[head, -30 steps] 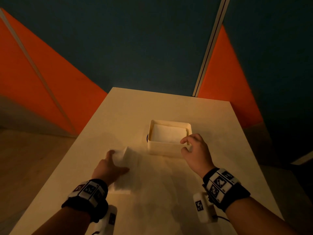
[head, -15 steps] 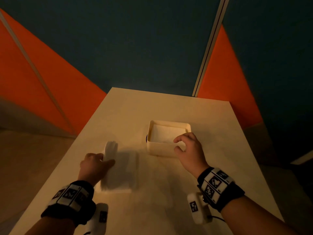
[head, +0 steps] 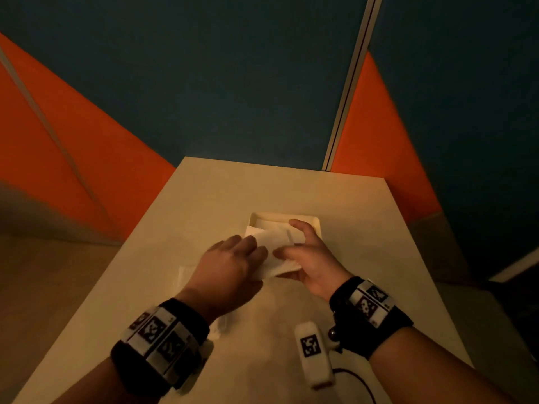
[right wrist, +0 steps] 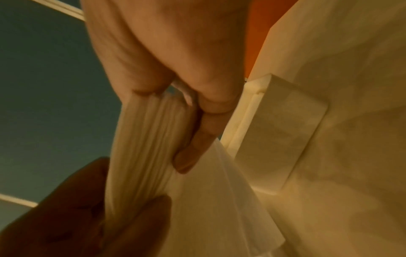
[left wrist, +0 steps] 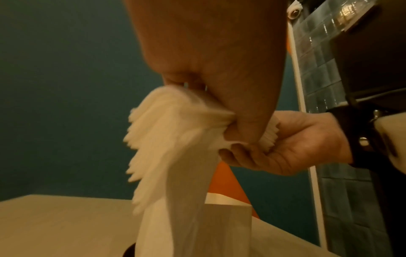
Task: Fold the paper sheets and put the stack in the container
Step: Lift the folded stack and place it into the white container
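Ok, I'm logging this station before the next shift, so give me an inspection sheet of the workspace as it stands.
Surface: pale rectangular table, dimly lit.
Job's things: stack of white paper sheets held above the table by both hands; white square container behind it, more white paper inside. A flat white sheet lies under the left forearm.
Clutter: nothing seen.
Grippers: left hand pinches the stack's near edge; right hand grips its right end, fingers curled round it.
Cables: thin dark cable trailing from the white tagged wrist module.
Surroundings: dark teal wall with orange panels.
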The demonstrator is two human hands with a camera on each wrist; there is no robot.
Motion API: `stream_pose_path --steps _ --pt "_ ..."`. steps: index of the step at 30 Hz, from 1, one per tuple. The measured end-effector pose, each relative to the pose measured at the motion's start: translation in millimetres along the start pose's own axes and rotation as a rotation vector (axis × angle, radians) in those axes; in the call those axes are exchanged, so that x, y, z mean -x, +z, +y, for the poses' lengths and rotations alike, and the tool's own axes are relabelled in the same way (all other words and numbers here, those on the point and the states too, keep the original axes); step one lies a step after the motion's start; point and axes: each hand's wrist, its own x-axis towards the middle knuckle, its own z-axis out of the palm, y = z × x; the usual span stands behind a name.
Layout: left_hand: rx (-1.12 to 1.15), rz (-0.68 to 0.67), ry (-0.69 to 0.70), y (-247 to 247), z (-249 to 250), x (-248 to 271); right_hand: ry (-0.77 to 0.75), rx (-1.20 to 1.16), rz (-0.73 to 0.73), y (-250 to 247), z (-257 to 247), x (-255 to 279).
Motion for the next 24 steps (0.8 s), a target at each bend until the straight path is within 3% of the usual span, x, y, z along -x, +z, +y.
stream_pose_path --steps 1,3,4,6,7,9,12,16,20,24 --pt "0.032 0.02 -0.031 2.3 1.4 -0.5 -0.033 -0.001 0.011 -5.1 0.3 0.8" --pt "0.246 0.075 -0.246 11.6 -1.7 0.0 -0.112 -0.033 0.007 -18.0 -0.4 3.9" --pt "0.483 0.08 -0.417 12.3 -2.3 0.5 -0.149 -0.053 0.001 -24.4 -1.7 6.1" --pt "1.187 0.048 -0.735 5.8 -0.4 -1.5 -0.217 -0.098 -0.029 -34.9 -3.8 10.4" --pt "1.509 0.019 -0.835 3.9 1.0 -2.7 -0.247 -0.115 -0.048 -39.1 -4.7 11.9" --pt "1.833 -0.038 -0.849 4.0 2.2 -4.5 -0.293 -0.132 -0.067 -45.1 -5.5 13.4" --pt "1.834 -0.061 -0.719 7.9 2.9 -8.3 -0.334 -0.108 -0.071 -47.8 -5.5 14.7" --pt "1.826 -0.006 -0.705 11.9 2.6 -10.4 -0.396 -0.004 -0.066 -45.2 -7.1 18.2" --pt "1.988 -0.031 -0.834 18.9 3.9 -4.8 -0.415 0.171 -0.062 -39.5 -18.4 20.6" --pt "2.272 -0.046 -1.006 17.9 7.0 -0.7 -0.386 0.119 -0.164 -39.2 -29.2 24.7"
